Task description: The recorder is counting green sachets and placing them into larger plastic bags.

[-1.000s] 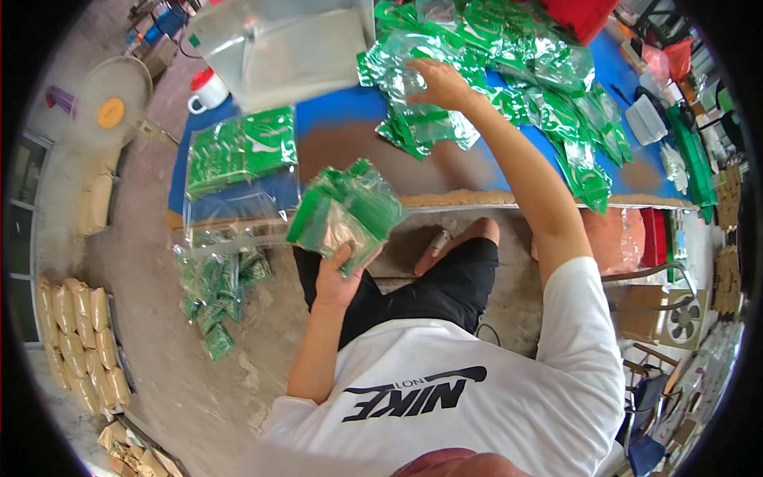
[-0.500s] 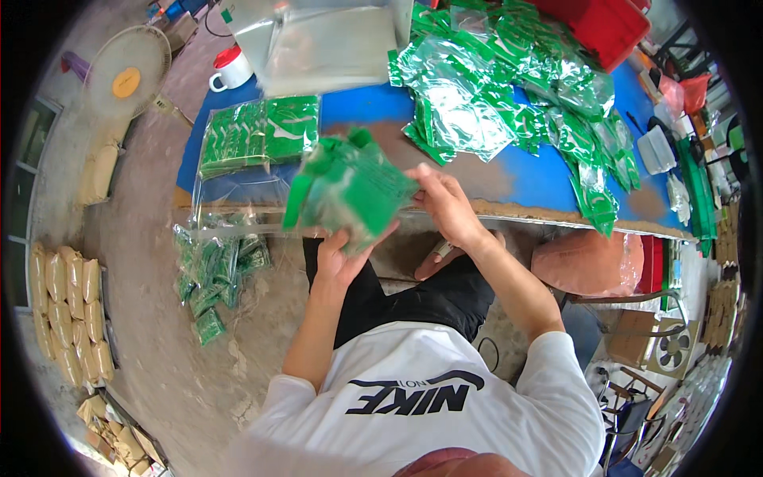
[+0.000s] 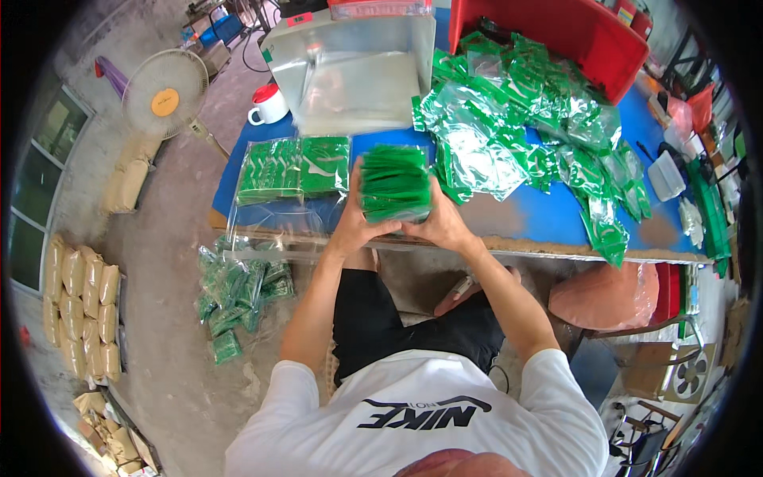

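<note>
Both your hands are on the work now. A second ago your left hand [image 3: 352, 222] held the bundle of green packets [image 3: 394, 181] by itself, splayed and uneven, while your right hand [image 3: 447, 224] was out over the loose heap [image 3: 528, 99]. Half a second ago the right had come back to the bundle's edge; now it presses in from the right as the left presses from the other side, fingers curved around the flanks and thumbs low at the near end.

The bundle has moved forward as well: you hold it at the near edge of the counter [image 3: 509, 213], its many thin edges turned up towards you. Whether its underside rests on the surface I can't tell. It looks far more compact than the fan you had — as I judge it, you've gone from gathering packets to evening them up, and neither hand is free to pick from the heap.

Just left of your bundle, a clear bag of green packets [image 3: 324, 165] lies flat on the counter, its packets in neat rows. The heap, to your right, spills in front of the red bin [image 3: 588, 56] — plenty of packets remain there.
</note>
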The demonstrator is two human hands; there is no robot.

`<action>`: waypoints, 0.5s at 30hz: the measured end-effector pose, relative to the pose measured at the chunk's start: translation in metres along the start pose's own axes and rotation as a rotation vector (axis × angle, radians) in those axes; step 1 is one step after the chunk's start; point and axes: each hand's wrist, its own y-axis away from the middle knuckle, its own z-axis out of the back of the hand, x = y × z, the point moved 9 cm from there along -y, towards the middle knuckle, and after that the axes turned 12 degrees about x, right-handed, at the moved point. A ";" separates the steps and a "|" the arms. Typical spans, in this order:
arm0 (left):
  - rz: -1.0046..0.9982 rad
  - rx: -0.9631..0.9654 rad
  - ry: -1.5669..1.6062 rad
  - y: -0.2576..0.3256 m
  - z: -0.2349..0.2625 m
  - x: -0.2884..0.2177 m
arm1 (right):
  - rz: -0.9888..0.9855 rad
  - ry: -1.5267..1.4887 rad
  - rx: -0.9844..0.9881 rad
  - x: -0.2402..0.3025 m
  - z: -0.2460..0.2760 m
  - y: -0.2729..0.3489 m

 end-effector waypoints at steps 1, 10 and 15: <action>-0.002 -0.060 0.123 -0.001 0.003 -0.003 | -0.003 0.034 -0.025 0.005 0.003 -0.002; 0.082 -0.114 0.326 -0.005 0.013 0.032 | 0.088 0.028 0.003 -0.001 0.000 -0.020; 0.140 -0.075 0.064 -0.007 0.023 0.045 | 0.046 -0.010 0.014 0.001 -0.004 -0.023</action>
